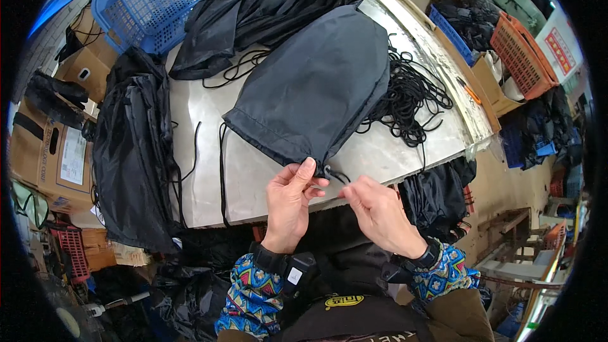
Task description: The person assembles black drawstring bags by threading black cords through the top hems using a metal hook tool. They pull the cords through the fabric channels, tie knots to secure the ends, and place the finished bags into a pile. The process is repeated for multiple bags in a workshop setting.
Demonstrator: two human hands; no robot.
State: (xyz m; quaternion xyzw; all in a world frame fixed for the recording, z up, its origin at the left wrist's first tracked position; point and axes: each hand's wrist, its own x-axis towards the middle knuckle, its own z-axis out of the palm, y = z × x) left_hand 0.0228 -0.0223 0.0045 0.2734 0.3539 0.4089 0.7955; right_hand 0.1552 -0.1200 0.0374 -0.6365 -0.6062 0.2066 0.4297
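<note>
A black drawstring bag [310, 82] lies flat on the pale table, its hemmed edge toward me. At its near corner my left hand [290, 199] pinches the fabric between thumb and fingers. Just right of that corner, my right hand [380, 210] is closed on a short black cord [340, 178] that comes out of the bag. The cord's tip is hidden in my fingers. From the bag's left corner another black cord [222, 171] hangs over the table's front edge. A tangled heap of black cords [408, 98] lies beside the bag on the right.
Black bags [272, 9] are piled behind, and more bags [134, 152] drape over the left table edge. A blue basket [168, 0] stands at the back left. Cardboard boxes [57, 158] are at the left; an orange crate [522, 47] sits at the far right.
</note>
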